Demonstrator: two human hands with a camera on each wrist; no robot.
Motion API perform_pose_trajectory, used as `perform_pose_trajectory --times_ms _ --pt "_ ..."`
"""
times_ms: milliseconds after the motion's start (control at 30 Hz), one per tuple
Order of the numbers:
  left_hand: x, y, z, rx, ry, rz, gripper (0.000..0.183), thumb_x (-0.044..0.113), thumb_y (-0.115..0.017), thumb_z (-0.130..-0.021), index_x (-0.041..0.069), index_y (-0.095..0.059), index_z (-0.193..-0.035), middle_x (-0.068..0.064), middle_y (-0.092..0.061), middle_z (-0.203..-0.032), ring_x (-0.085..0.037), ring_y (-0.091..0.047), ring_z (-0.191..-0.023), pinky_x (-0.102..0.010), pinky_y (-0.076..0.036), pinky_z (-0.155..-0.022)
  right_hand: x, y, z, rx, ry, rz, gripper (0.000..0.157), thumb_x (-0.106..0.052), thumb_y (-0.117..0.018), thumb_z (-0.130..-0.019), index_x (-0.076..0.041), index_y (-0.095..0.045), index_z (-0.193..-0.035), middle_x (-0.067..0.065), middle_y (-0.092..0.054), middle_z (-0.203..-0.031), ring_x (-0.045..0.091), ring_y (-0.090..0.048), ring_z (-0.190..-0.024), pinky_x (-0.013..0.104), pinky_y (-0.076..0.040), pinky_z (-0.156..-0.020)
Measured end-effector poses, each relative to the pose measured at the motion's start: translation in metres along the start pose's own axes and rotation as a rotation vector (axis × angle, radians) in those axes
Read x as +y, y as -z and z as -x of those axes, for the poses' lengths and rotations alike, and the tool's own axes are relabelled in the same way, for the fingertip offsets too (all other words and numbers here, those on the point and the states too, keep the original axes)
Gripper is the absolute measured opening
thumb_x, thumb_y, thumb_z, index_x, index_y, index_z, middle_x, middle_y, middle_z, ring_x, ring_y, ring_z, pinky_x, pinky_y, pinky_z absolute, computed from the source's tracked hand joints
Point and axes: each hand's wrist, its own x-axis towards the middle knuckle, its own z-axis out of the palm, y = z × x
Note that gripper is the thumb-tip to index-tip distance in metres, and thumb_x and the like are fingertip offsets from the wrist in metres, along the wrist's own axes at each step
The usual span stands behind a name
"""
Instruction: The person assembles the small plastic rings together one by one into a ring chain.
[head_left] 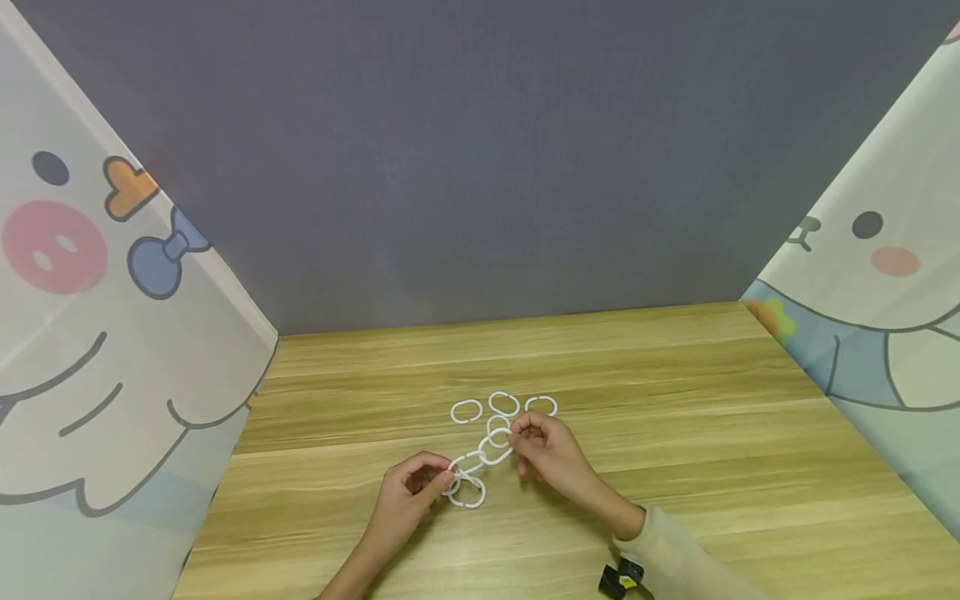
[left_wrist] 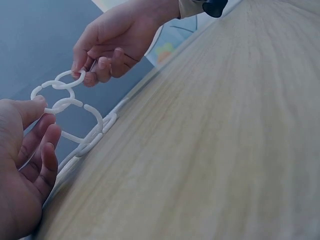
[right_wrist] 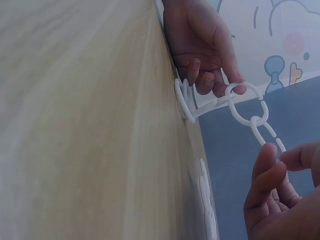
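Note:
My left hand (head_left: 405, 497) pinches a white plastic chain link (head_left: 467, 455) between thumb and fingers. Another joined link (head_left: 471, 506) hangs below that grip. Up and to the right, my right hand (head_left: 557, 457) pinches a further white link (head_left: 495, 463) of the same short chain. In the right wrist view the chain's links (right_wrist: 242, 118) are hooked through one another between the two hands, raised off the table. Small gaps show in the links, as in the left wrist view's lower link (left_wrist: 100, 117). My fingertips partly hide the held links.
Just beyond the hands, several loose white links lie on the wooden table (head_left: 675, 400), among them a left one (head_left: 468, 400) and a right one (head_left: 556, 407). A grey panel (head_left: 480, 167) rises behind, with cartoon-printed walls at both sides. A small black object (head_left: 612, 582) sits by the right sleeve.

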Motion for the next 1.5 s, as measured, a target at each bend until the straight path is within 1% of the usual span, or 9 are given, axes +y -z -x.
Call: perform_pose_trajectory --times_ms 133,400,667,867,1067,1167,1333,1400,1500 --pt "0.0 0.0 0.0 -0.001 0.009 -0.005 0.007 -0.001 -0.077 -0.102 -0.001 -0.078 -0.108 -0.016 -0.077 -0.093 -0.012 -0.067 -0.075 -0.023 -0.055 -0.06 -0.002 0.001 0.002 -0.006 -0.018 -0.026 0.001 0.006 -0.065 -0.104 0.006 -0.064 -0.105 0.013 -0.066 -0.084 0.011 -0.06 -0.058 0.017 -0.041 -0.047" --pt "-0.001 0.0 -0.001 -0.008 0.001 -0.01 0.009 0.0 -0.078 -0.101 0.0 -0.079 -0.11 -0.019 -0.077 -0.094 -0.009 -0.066 -0.076 -0.021 -0.054 -0.06 -0.004 0.005 0.006 -0.038 -0.04 -0.097 0.019 0.001 -0.071 -0.102 0.016 -0.059 -0.108 0.022 -0.075 -0.091 0.006 -0.06 -0.058 0.016 -0.039 -0.048" --pt "-0.003 0.001 0.0 -0.028 -0.016 -0.003 0.012 -0.001 -0.077 -0.101 0.0 -0.079 -0.112 -0.017 -0.077 -0.096 -0.006 -0.066 -0.079 -0.02 -0.054 -0.061 -0.001 0.005 0.007 -0.056 -0.015 -0.138 0.02 0.002 -0.071 -0.101 0.018 -0.06 -0.107 0.025 -0.079 -0.094 0.004 -0.06 -0.057 0.015 -0.04 -0.048" --pt "-0.002 0.001 0.0 -0.031 -0.016 0.003 0.012 -0.001 -0.077 -0.102 -0.004 -0.078 -0.113 -0.018 -0.077 -0.101 -0.006 -0.068 -0.083 -0.019 -0.053 -0.063 0.0 0.003 0.009 -0.062 -0.031 -0.144 0.023 0.0 -0.072 -0.101 0.019 -0.06 -0.108 0.028 -0.077 -0.094 0.004 -0.06 -0.057 0.015 -0.041 -0.048" --pt "-0.002 0.0 0.0 -0.029 -0.018 0.01 0.011 -0.001 -0.076 -0.102 -0.007 -0.076 -0.112 -0.016 -0.077 -0.1 -0.005 -0.067 -0.083 -0.019 -0.053 -0.065 0.001 0.003 0.011 -0.065 -0.022 -0.156 0.025 0.001 -0.072 -0.1 0.021 -0.058 -0.109 0.018 -0.078 -0.09 0.004 -0.059 -0.056 0.016 -0.041 -0.048" --pt "0.0 -0.001 -0.001 -0.007 0.008 0.004 0.011 -0.001 -0.076 -0.102 -0.006 -0.077 -0.111 -0.015 -0.077 -0.098 -0.006 -0.067 -0.082 -0.02 -0.054 -0.065 0.002 0.004 0.012 -0.072 -0.011 -0.156 0.025 0.002 -0.072 -0.101 0.021 -0.058 -0.108 0.018 -0.078 -0.09 0.004 -0.06 -0.057 0.015 -0.041 -0.048" --pt "0.01 -0.006 -0.003 0.045 0.12 -0.013 0.01 0.002 -0.079 -0.1 -0.003 -0.079 -0.108 -0.011 -0.077 -0.095 -0.01 -0.068 -0.081 -0.02 -0.054 -0.065 0.003 0.004 0.012 -0.08 -0.016 -0.132 0.023 0.001 -0.073 -0.101 0.018 -0.061 -0.108 0.029 -0.077 -0.095 0.004 -0.06 -0.057 0.015 -0.041 -0.049" --pt "0.015 -0.008 -0.004 0.043 0.15 -0.015 0.01 0.004 -0.08 -0.101 -0.002 -0.079 -0.109 -0.012 -0.076 -0.095 -0.012 -0.069 -0.081 -0.02 -0.054 -0.064 0.003 0.003 0.012 -0.084 -0.019 -0.116 0.022 0.0 -0.073 -0.101 0.017 -0.062 -0.108 0.033 -0.076 -0.097 0.004 -0.06 -0.057 0.015 -0.041 -0.049" --pt "0.021 -0.011 -0.006 0.02 0.161 -0.025 0.011 0.007 -0.079 -0.102 0.0 -0.079 -0.111 -0.014 -0.076 -0.098 -0.016 -0.07 -0.082 -0.021 -0.056 -0.067 0.003 0.003 0.012 -0.088 -0.025 -0.107 0.021 0.0 -0.073 -0.101 0.017 -0.062 -0.108 0.037 -0.074 -0.098 0.004 -0.06 -0.057 0.015 -0.041 -0.049"
